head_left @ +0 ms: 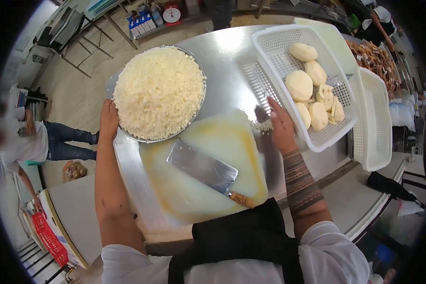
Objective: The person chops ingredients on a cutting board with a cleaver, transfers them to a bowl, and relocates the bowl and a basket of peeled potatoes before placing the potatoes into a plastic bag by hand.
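Finely chopped pale vegetable [160,93]: heaped well above the rim of a round metal vessel [149,141], at the cutting board's upper-left edge.
Cutting board [199,199]: translucent, yellow-stained, set askew on the steel table [227,52]; landmark for what follows.
Cleaver [202,165]: flat on the board; broad blade toward upper left, wooden handle [241,199] at the lower-right edge.
Left hand [110,118]: left of the board, against the vessel's outer side; fingers partly hidden, so cannot tell how far closed or how firm the hold.
Right hand [282,125]: just right of the board, fingers loosely extended, nothing seen in its grasp; close beside the near basket, contact unclear.
Crumbs [263,126]: small scatter between board and right hand.
Near basket [275,51]: white, perforated, right of the board; holds peeled pale vegetables [299,85], some cut.
Second basket [377,128]: white, farther right of the board.
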Demonstrator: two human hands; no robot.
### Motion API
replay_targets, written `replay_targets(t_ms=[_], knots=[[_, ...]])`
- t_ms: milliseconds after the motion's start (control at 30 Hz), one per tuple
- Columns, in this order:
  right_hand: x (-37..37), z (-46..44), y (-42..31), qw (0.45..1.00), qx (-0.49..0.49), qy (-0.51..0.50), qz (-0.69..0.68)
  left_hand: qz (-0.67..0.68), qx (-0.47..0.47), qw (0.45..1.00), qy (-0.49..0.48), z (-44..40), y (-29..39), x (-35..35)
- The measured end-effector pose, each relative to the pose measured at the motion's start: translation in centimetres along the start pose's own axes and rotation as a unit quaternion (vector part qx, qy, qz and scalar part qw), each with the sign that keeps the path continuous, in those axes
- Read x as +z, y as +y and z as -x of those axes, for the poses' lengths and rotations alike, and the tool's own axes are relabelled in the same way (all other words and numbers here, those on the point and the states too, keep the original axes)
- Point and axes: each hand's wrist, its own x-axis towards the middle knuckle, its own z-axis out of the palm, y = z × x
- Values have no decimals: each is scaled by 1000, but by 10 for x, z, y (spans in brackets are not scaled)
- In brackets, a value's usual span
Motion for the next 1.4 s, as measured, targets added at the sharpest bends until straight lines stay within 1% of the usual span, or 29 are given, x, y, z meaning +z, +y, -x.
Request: replay_targets(t_ms=[33, 133, 200, 267, 300, 333, 433, 533, 600, 667, 733, 800, 867, 900, 1000, 1067, 1133, 1233, 1333, 1400], knots=[[-3, 11, 3, 990, -68, -54, 109, -15, 2, 1000, -4, 0, 3, 0], [0, 48, -7, 985, -85, -12, 149, -98, 113, 988, 25, -7, -14, -4], [-16, 69, -4, 982, -71, -24, 174, -96, 116, 987, 55, 9, -3, 2], [-31, 75, -5, 980, -80, -35, 178, -82, 102, 991, 19, 9, 0, -1], [-39, 83, -8, 975, -62, -50, 205, -111, 83, 990, 29, 6, 2, -2], [-45, 89, -10, 976, -61, -67, 199, -140, 62, 987, 37, 5, 1, -2], [-62, 98, -22, 974, -62, -111, 187, -94, -12, 987, 129, 20, 5, -2], [-80, 109, -18, 966, -60, -160, 196, -22, -59, 980, 190, 74, 27, 0], [-92, 116, -7, 964, -49, -187, 182, -119, -9, 974, 194, 97, 1, -8], [-103, 121, -2, 960, -47, -219, 168, -168, -21, 967, 193, 174, 46, 12], [-113, 122, -3, 953, -56, -252, 156, -203, 15, 964, 173, 218, 30, 21], [-120, 126, 2, 943, -78, -278, 165, -161, -32, 974, 154, 267, 42, 40], [-126, 128, 6, 933, -101, -292, 183, -129, -20, 980, 154, 308, 41, 61], [-124, 128, 1, 934, -107, -286, 184, -123, -24, 980, 153, 327, 46, 73], [-107, 117, 18, 937, -151, -258, 183, -124, -22, 983, 133, 378, 54, 110], [-89, 97, 19, 938, -171, -249, 170, -110, 22, 987, 112, 403, 58, 133], [-64, 76, 15, 945, -171, -222, 168, -120, -32, 992, 36, 424, 80, 142], [-27, 43, 26, 957, -138, -160, 200, -62, -15, 997, 38, 446, 73, 159], [-4, 18, 27, 948, -30, -113, 294, -68, 22, 996, 52, 469, 70, 164], [8, 0, 28, 951, -35, -103, 288, -31, -32, 998, 45, 490, 64, 163]])
